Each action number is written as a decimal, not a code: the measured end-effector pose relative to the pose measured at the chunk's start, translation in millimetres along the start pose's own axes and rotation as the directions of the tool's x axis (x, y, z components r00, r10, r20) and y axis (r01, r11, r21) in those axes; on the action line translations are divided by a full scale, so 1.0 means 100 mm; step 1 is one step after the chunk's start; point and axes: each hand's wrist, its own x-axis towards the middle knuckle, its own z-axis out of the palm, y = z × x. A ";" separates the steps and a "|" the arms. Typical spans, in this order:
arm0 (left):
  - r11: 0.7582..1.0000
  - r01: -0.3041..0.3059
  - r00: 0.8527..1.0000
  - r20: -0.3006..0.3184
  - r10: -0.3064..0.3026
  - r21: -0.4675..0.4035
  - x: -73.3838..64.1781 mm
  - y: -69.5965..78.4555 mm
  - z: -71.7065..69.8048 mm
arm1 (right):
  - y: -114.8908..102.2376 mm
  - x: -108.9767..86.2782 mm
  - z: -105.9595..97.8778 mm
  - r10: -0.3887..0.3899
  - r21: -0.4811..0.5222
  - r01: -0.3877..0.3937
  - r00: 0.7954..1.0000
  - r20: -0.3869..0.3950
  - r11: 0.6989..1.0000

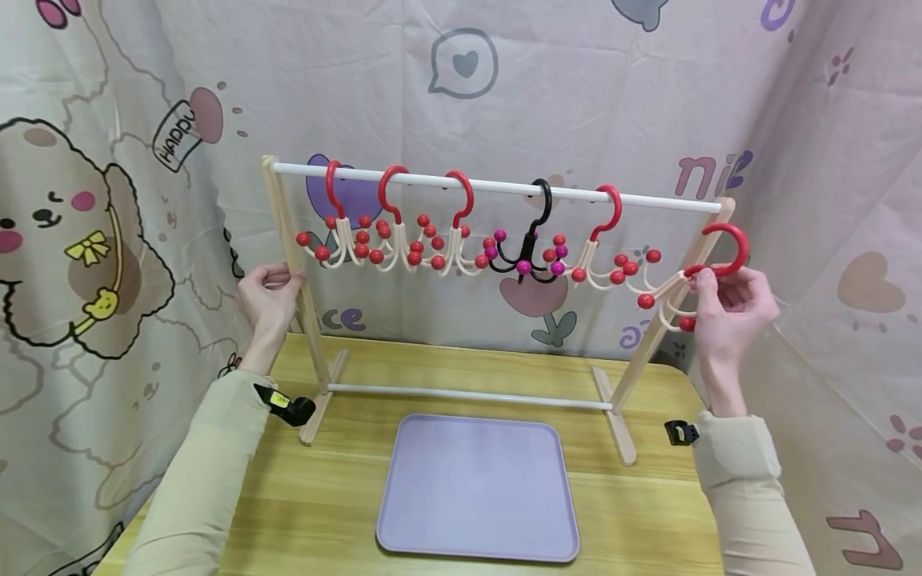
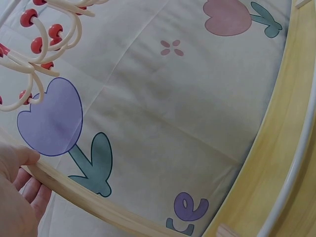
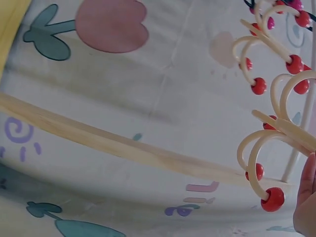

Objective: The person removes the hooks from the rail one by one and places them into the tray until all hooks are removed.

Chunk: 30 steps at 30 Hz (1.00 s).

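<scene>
My left hand (image 1: 268, 298) grips the left wooden post (image 1: 310, 328) of a small hanging rack, thumb on one side and fingers on the other in the left wrist view. The right hand (image 1: 731, 308) pinches a cream multi-prong hanger (image 1: 673, 286) below its red hook, which points up. This hanger (image 3: 291, 133) has curved prongs tipped with red balls and overlaps the right post (image 1: 651, 340) in the head view. Along the rack's white rail (image 1: 497, 186) hang several similar red-hooked hangers (image 1: 399, 240) and one black hanger (image 1: 529, 252) with red and magenta balls.
A lilac tray (image 1: 479, 488) lies on the wooden table (image 1: 324, 496) in front of the rack. The rack's lower white bar (image 1: 468, 394) runs between its wooden feet (image 1: 615, 424). Printed curtains (image 1: 490, 120) stand close behind and at both sides.
</scene>
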 end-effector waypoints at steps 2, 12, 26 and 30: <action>1.000 -0.003 1.000 0.000 0.003 0.000 0.00 0.00 0.01 | 0.06 -0.04 -0.03 0.004 0.006 -0.004 1.000 0.011 1.000; 1.000 -0.010 1.000 0.006 0.010 -0.007 -0.02 0.00 0.01 | 0.34 -0.35 -0.07 0.017 -0.032 -0.015 0.996 0.087 0.999; 1.000 -0.017 1.000 0.001 0.017 -0.013 -0.02 0.00 0.00 | 0.63 -0.96 0.08 0.136 0.133 -0.179 0.949 0.283 0.975; 1.000 -0.020 1.000 -0.004 0.020 -0.010 -0.01 -0.01 0.00 | 0.69 -1.12 0.15 0.175 0.148 -0.237 0.922 0.344 0.960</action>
